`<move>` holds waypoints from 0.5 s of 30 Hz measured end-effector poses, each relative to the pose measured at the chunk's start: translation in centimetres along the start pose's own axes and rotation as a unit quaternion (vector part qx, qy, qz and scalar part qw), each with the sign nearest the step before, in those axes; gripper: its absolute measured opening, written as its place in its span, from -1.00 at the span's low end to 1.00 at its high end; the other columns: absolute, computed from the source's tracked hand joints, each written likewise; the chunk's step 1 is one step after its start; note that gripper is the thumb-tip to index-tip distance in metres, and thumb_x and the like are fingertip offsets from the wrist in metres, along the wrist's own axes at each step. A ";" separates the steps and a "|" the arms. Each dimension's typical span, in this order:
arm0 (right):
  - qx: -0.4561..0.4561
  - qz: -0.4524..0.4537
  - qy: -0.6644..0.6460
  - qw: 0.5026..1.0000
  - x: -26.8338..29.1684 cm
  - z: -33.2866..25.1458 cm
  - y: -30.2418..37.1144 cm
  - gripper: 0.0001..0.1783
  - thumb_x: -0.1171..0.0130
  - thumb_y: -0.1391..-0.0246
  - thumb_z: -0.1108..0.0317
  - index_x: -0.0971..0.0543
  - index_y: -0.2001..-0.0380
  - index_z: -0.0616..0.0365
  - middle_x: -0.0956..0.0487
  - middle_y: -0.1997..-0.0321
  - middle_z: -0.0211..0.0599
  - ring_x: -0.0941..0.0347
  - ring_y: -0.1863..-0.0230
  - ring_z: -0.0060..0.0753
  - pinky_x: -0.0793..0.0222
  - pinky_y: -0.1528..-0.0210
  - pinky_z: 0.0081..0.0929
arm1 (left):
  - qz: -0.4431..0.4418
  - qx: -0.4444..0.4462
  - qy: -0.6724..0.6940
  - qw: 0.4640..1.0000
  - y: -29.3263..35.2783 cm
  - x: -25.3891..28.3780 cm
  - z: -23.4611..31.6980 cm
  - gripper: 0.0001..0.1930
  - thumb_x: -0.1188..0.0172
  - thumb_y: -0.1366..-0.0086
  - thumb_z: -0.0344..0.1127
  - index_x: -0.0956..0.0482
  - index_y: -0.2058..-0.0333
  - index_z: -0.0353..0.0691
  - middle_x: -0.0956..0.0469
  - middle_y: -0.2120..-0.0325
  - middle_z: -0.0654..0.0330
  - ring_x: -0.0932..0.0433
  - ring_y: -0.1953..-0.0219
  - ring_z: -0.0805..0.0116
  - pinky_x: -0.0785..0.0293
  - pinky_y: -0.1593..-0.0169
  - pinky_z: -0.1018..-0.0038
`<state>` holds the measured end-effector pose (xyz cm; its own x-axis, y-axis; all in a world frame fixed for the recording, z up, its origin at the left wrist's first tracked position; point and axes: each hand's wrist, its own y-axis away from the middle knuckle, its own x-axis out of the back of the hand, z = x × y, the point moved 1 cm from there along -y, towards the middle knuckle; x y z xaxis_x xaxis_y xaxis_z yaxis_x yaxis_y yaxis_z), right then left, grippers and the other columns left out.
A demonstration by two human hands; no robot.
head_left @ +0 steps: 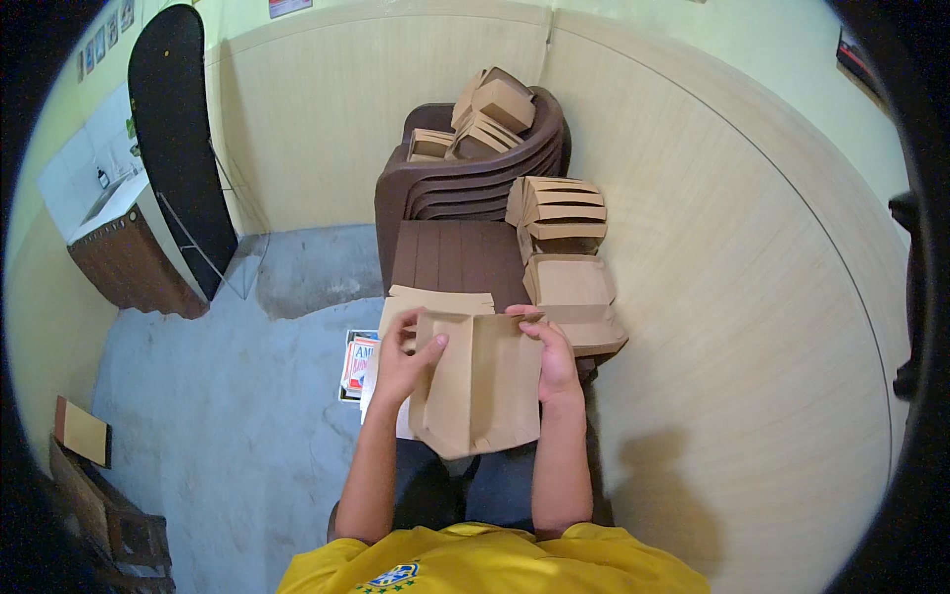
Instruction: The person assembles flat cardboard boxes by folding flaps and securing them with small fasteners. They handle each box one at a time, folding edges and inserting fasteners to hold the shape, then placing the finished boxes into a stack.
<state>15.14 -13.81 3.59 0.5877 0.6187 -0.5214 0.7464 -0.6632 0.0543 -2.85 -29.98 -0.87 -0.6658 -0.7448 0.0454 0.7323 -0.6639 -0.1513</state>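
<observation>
A brown cardboard food box (503,391), partly folded with a crease down its middle, is held up in front of me above my lap. My left hand (401,358) grips its left side, thumb on the inner face and fingers behind. At the upper right corner, my right hand (550,354) closes on the box's edge. Just beyond it lies flat cardboard (435,301), partly covered by the box. An opened cardboard box (574,287) rests to the right, next to a nested stack of folded boxes (562,210).
Stacked brown plastic chairs (396,188) stand ahead, with more cardboard boxes (492,104) piled on top. A small container of printed packets (358,366) sits left of my hands. A wood-panelled wall (732,247) runs along the right. A black folded board (170,129) leans near a sink counter (114,208).
</observation>
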 end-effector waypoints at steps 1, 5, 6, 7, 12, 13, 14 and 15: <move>0.011 0.055 0.023 0.998 0.4 -0.2 0.1 -0.61 -0.06 -0.25 0.35 -0.62 -0.09 0.18 -0.65 -0.02 -0.23 -0.60 -0.07 -0.27 -0.54 -0.19 -0.26 | 0.048 -0.093 -0.117 0.988 0.0 0.1 0.6 -0.43 -0.57 -0.27 -0.14 -0.61 -0.16 -0.25 -0.66 -0.06 0.09 -0.64 -0.04 0.20 -0.56 -0.14 0.28; 0.072 0.128 -0.022 0.989 -0.9 1.5 -0.9 -0.65 -0.04 -0.31 0.42 -0.59 -0.11 0.21 -0.65 0.03 -0.19 -0.62 -0.02 -0.27 -0.57 -0.13 -0.29 | 0.033 -0.192 -0.209 0.958 -0.2 -1.4 1.9 -0.53 -0.58 -0.22 -0.14 -0.70 0.00 -0.29 -0.65 0.01 -0.03 -0.71 0.14 0.06 -0.64 0.09 0.24; 0.085 0.134 -0.035 0.987 -1.0 1.8 -0.7 -0.64 -0.04 -0.31 0.43 -0.57 -0.13 0.21 -0.64 0.01 -0.18 -0.61 -0.03 -0.27 -0.56 -0.14 -0.30 | 0.045 -0.177 -0.218 0.959 0.3 -2.3 1.8 -0.54 -0.58 -0.21 -0.15 -0.72 0.02 -0.29 -0.66 0.05 -0.03 -0.71 0.15 0.07 -0.64 0.13 0.22; 0.088 0.132 -0.046 0.986 -1.2 2.1 -0.6 -0.64 -0.03 -0.32 0.45 -0.56 -0.14 0.22 -0.63 -0.01 -0.17 -0.61 -0.04 -0.28 -0.55 -0.16 -0.31 | 0.052 -0.180 -0.213 0.959 0.6 -2.7 1.9 -0.56 -0.58 -0.20 -0.16 -0.73 0.04 -0.29 -0.68 0.09 -0.02 -0.72 0.16 0.07 -0.64 0.18 0.20; 0.151 0.165 0.048 0.973 -2.2 1.1 -0.3 -0.48 -0.17 -0.20 0.45 -0.50 -0.25 0.17 -0.55 -0.25 0.02 -0.48 -0.30 -0.08 -0.39 -0.39 -0.17 | 0.074 -0.153 -0.354 0.920 -0.6 -3.4 2.6 -0.69 -0.55 -0.22 -0.12 -0.80 0.35 -0.30 -0.67 0.50 0.04 -0.70 0.38 -0.03 -0.60 0.27 0.19; 0.299 0.158 0.193 0.921 -2.1 0.0 0.3 -0.40 -0.22 -0.14 0.43 -0.47 -0.29 0.15 -0.48 -0.32 0.08 -0.38 -0.38 0.02 -0.29 -0.45 -0.09 | 0.094 -0.175 -0.344 0.918 -1.2 -3.7 3.0 -0.70 -0.54 -0.22 -0.12 -0.80 0.38 -0.29 -0.66 0.52 0.03 -0.68 0.43 -0.04 -0.59 0.28 0.18; 0.406 0.165 0.336 0.834 -1.9 -0.9 1.4 -0.31 -0.27 -0.08 0.41 -0.44 -0.34 0.13 -0.42 -0.40 0.14 -0.28 -0.46 0.11 -0.18 -0.51 0.00 | 0.101 -0.175 -0.332 0.921 -1.9 -4.1 3.7 -0.70 -0.54 -0.23 -0.12 -0.80 0.42 -0.28 -0.66 0.54 0.02 -0.66 0.47 -0.05 -0.57 0.30 0.17; 0.488 0.165 0.474 0.714 -1.8 -1.7 2.2 -0.22 -0.32 -0.03 0.40 -0.41 -0.38 0.10 -0.35 -0.48 0.20 -0.18 -0.54 0.20 -0.08 -0.57 0.09 | 0.101 -0.213 -0.337 0.912 -2.7 -4.5 4.6 -0.72 -0.53 -0.23 -0.12 -0.81 0.40 -0.26 -0.67 0.52 0.03 -0.67 0.46 -0.04 -0.57 0.30 0.17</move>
<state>16.31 -15.67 6.11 0.9739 0.0603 0.2189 0.2170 -0.5301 -0.8197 -1.20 -25.11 3.87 -0.1799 -0.8160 0.5494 0.6126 -0.5299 -0.5865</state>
